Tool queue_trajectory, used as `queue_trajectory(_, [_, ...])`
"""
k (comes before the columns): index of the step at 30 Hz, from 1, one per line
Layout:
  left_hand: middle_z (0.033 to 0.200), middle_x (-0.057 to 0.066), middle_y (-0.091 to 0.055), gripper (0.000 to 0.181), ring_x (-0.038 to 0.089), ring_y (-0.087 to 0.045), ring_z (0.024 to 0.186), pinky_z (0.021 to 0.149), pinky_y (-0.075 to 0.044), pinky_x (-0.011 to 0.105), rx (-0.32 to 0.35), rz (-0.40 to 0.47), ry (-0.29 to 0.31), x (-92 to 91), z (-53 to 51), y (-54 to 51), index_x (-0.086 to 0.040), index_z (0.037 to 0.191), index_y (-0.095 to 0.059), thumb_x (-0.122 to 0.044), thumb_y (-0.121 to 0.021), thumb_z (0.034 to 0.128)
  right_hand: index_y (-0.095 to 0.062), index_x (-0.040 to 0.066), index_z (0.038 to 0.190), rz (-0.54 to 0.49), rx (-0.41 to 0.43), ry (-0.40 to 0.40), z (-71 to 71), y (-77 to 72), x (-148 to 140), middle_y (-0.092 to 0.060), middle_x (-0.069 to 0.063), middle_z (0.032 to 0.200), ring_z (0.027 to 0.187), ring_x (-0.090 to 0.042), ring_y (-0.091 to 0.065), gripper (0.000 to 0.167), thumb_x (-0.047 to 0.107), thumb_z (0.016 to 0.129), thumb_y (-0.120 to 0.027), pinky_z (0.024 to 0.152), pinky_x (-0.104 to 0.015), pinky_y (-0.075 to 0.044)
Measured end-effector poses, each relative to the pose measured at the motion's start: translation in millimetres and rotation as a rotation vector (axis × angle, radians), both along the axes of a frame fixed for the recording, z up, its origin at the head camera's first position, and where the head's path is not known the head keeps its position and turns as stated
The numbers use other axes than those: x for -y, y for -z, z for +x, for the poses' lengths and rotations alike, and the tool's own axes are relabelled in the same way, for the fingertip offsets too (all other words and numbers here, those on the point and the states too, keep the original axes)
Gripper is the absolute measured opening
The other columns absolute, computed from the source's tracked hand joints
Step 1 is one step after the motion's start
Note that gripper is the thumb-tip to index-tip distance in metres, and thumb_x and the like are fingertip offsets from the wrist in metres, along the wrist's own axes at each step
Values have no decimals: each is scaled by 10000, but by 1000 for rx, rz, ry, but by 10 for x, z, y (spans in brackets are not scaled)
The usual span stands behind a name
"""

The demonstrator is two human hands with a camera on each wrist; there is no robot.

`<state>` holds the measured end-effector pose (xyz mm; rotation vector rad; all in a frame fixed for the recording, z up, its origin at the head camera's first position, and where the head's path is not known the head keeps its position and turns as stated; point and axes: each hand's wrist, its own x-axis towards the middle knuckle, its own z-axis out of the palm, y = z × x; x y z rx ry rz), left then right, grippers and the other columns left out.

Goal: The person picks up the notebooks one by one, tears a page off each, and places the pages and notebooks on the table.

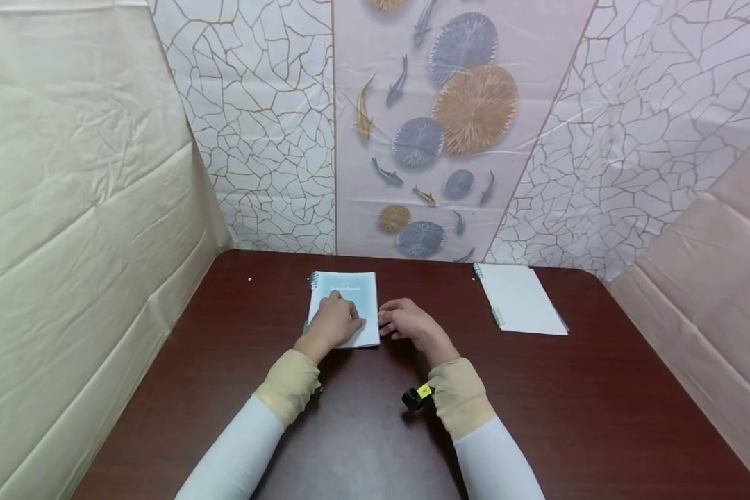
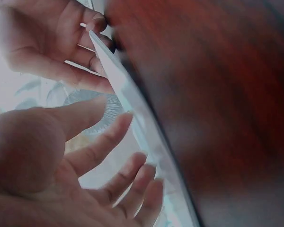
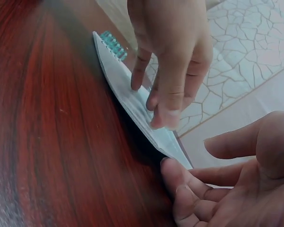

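A spiral-bound notebook (image 1: 364, 295) with a pale blue cover lies near the far side of the table, its rings along the left. My left hand (image 1: 335, 321) is over it, fingertips on the cover and thumb uncurled. At the notebook's right edge is my right hand (image 1: 409, 321). In the right wrist view, the right fingertips (image 3: 173, 172) touch the edge near one corner, with the thumb held apart from the cover. A dark gap shows under that edge of the notebook (image 3: 125, 99). The left wrist view shows the left fingers (image 2: 118, 177) spread at the cover.
A second spiral-bound notebook (image 1: 521, 298), white side up, lies toward the table's back right. The dark red wooden table (image 1: 362, 430) meets patterned cloth (image 1: 275, 139) behind and plain cloth on both sides. A black device (image 1: 414, 398) with a yellow label is at the right wrist.
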<state>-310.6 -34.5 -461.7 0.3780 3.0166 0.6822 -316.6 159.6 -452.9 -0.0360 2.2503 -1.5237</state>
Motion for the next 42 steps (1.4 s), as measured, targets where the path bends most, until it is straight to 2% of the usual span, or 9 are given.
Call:
queue_trajectory(4, [1031, 69, -679, 218, 273, -630, 955, 781, -545, 414, 53, 71, -47, 32, -44, 35, -151, 948, -765, -357, -727, 1008, -545, -75, 1457, 23, -25, 7, 22, 13, 40, -689, -205, 1221, 1053, -342, -704, 402, 113, 1103, -516, 825, -379, -556])
queue_trajectory(7, [857, 25, -683, 271, 206, -622, 771, 669, -501, 347, 78, 107, -44, 49, -76, 52, -137, 928, -714, -385, -683, 1033, -560, -72, 1440, 20, -48, 8, 25, 28, 83, -693, -197, 1188, 1029, -331, -704, 394, 118, 1099, -510, 827, -386, -553])
queue_trajectory(10, [802, 20, -647, 342, 191, -580, 710, 626, -448, 320, 102, 112, -33, 51, -86, 51, -130, 927, -676, -437, -616, 1066, -575, -54, 1425, 3, -61, 13, 27, 29, 115, -694, -188, 1145, 1006, -325, -705, 378, 108, 1095, -487, 826, -389, -549])
queue_trajectory(13, [789, 32, -624, 430, 196, -564, 698, 613, -434, 325, 138, 99, -11, 39, -75, 22, -124, 907, -653, -505, -558, 1082, -592, -7, 1433, -22, -53, 20, 27, 22, 119, -697, -158, 1095, 980, -317, -710, 367, 85, 1098, -471, 811, -385, -543])
queue_trajectory(18, [771, 43, -596, 496, 194, -545, 680, 600, -419, 328, 173, 70, 23, 20, -57, -21, -110, 844, -626, -541, -545, 1077, -595, 49, 1481, -72, -50, -4, 16, 0, 125, -723, -116, 1049, 950, -303, -714, 419, 39, 1079, -474, 792, -373, -550])
queue_trajectory(26, [786, 31, -606, 480, 186, -546, 675, 590, -419, 322, 166, 57, -4, 6, -56, 2, -125, 840, -625, -550, -577, 1059, -619, 70, 1469, -92, -63, 3, -1, 27, 132, -748, -103, 1003, 931, -302, -722, 450, -3, 1050, -472, 793, -372, -561])
queue_trajectory(32, [773, 18, -587, 459, 182, -536, 671, 583, -407, 320, 155, 55, -12, 6, -69, 18, -136, 815, -608, -527, -585, 1055, -620, 32, 1454, -120, -72, -1, -8, 34, 145, -742, -127, 1046, 980, -348, -714, 431, -19, 1052, -474, 874, -426, -580])
queue_trajectory(36, [765, 17, -577, 443, 182, -525, 668, 582, -398, 322, 161, 53, -10, 7, -72, 14, -137, 801, -601, -496, -577, 1061, -618, 7, 1441, -146, -65, 10, -12, 42, 155, -731, -131, 1084, 949, -282, -710, 392, -4, 1070, -491, 907, -438, -592])
queue_trajectory(42, [756, 32, -576, 482, 195, -531, 666, 583, -407, 328, 160, 53, -3, 11, -59, 8, -129, 805, -610, -520, -539, 1078, -612, -32, 1434, -201, -41, 39, -14, 75, 169, -716, -170, 1165, 922, -219, -701, 375, 4, 1076, -504, 890, -420, -614])
